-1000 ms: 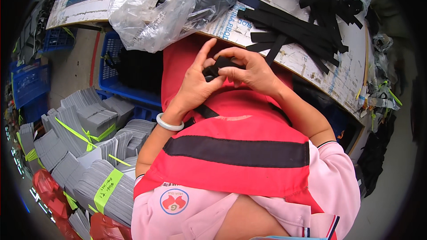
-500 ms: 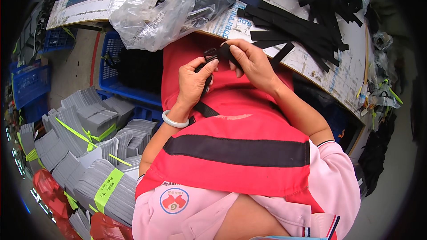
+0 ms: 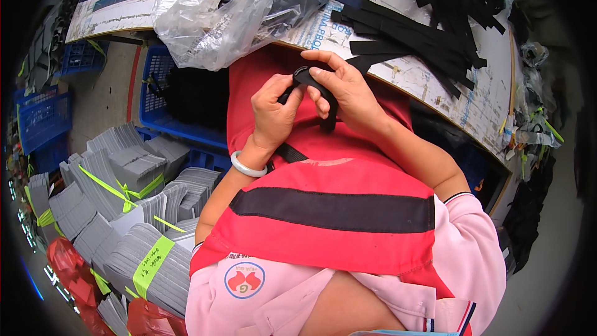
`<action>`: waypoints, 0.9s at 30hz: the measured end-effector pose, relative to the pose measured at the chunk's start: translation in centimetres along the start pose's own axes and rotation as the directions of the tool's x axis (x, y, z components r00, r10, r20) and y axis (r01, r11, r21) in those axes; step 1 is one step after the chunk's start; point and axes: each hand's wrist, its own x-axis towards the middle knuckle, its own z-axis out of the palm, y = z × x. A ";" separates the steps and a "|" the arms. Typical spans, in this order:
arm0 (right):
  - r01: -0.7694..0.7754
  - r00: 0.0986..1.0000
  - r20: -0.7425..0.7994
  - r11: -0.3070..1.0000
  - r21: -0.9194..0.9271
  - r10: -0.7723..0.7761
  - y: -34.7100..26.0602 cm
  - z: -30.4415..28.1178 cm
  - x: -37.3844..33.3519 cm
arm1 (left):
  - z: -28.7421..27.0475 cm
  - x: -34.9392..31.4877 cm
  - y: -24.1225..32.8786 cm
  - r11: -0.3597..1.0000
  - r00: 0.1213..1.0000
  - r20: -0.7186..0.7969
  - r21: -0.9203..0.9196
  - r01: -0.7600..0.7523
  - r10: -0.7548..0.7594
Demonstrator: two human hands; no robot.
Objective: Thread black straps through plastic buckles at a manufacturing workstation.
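Above my red apron (image 3: 323, 174), both hands are working on one black strap (image 3: 328, 117). My left hand (image 3: 272, 112), with a pale bangle at the wrist, is closed in a pinch on a small black piece that looks like a buckle or ring; the fingers hide most of it. My right hand (image 3: 351, 96) has thumb and fingers closed on the strap where it bends over at the left fingertips. A length of the strap hangs below the right fingers. Whether it passes through the black piece cannot be made out.
Clear plastic bags (image 3: 211, 18) lie on the worn white table (image 3: 429, 90) ahead, with loose black straps (image 3: 404, 31) to their right. A blue crate (image 3: 152, 109) holding dark material stands under the table. At left are stacked grey sheets (image 3: 93, 193) in yellow-green ties and red bags (image 3: 71, 267).
My hands have come closer together, and the strap now bends over at the left fingertips. A length of it hangs below my right hand, whose fingers have shifted along it.
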 end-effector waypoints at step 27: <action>-0.146 0.987 -0.095 0.974 -0.172 0.131 0.6 -2.0 1.0 | -2.2 -0.5 -0.7 0.735 0.883 0.266 -0.488 0.470 -0.388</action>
